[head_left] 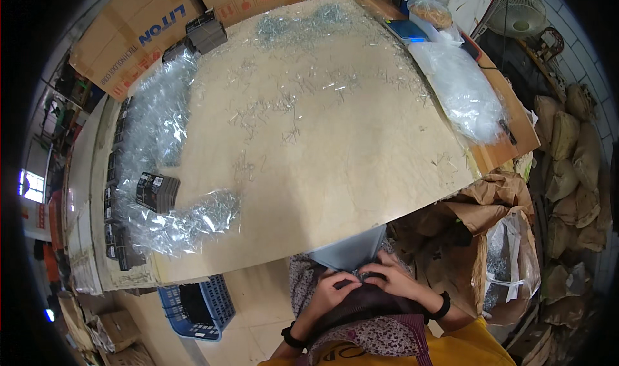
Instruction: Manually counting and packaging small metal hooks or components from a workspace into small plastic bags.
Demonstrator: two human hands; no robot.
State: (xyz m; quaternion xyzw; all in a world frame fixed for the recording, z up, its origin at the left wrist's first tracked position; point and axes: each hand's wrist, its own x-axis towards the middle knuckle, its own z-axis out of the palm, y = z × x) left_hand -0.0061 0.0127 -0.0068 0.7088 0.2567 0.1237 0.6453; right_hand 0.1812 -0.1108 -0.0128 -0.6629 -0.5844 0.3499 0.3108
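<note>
At my lap, just under the table's front edge, both hands meet at the near end of a grey plastic tray (348, 250). My left hand (338, 290) has its fingers drawn together there. My right hand (389, 278) bends its fingers inward from the other side, thumb close to the fingertips. Small shiny bits (362, 276) show between the hands; they are too small to name, and the fingers hide part of them. The tray leans against the table edge, its far end reaching up to the wooden tabletop (309, 192).
Thin metal pins (290, 102) lie scattered over the table. Clear plastic packets (155, 115) line its left side, with a stack of black cards (157, 192) among them. A white plastic bag (458, 89) lies right. Below stand a blue basket (222, 305) and a brown paper sack (445, 250).
</note>
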